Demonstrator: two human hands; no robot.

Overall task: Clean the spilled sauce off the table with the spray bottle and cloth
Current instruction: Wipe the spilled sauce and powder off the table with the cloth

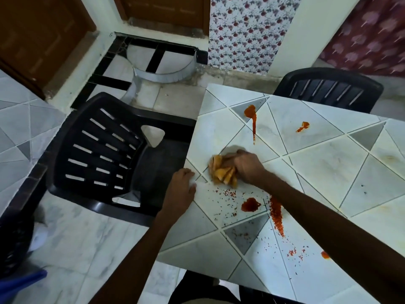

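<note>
Sauce [250,204] lies in several red patches on the tiled desk [328,167], and the crumpled orange-yellow cloth [221,172] sits among them, pressed to the desk top close to its left edge. The right hand [246,164] is bunched over the cloth, fingers curled into its folds and gripping it (knuckles uppermost, fingertips lost in the fabric). The left hand [182,189] rests just left of the cloth on the desk's edge, fingers laid loosely on the tile and holding nothing.

On the person's side of the cloth is a dark red pool ringed with scattered red flecks. Right of that pool, a long streak [276,218] of flecks runs toward the person, beside the right forearm. Beyond the cloth, a far blob [250,111] trails a thin line down toward the cloth and stops short of it. Beyond and to the right of the cloth lies a small orange-red smear [303,126], well apart from the rest.

Left of the cloth, off the desk, a black slatted chair [105,150] stands against the desk's edge. A second chair [328,91] stands beyond the cloth, at the desk's far side. Past both, a flowered wall covering [245,29] hangs above the floor.
</note>
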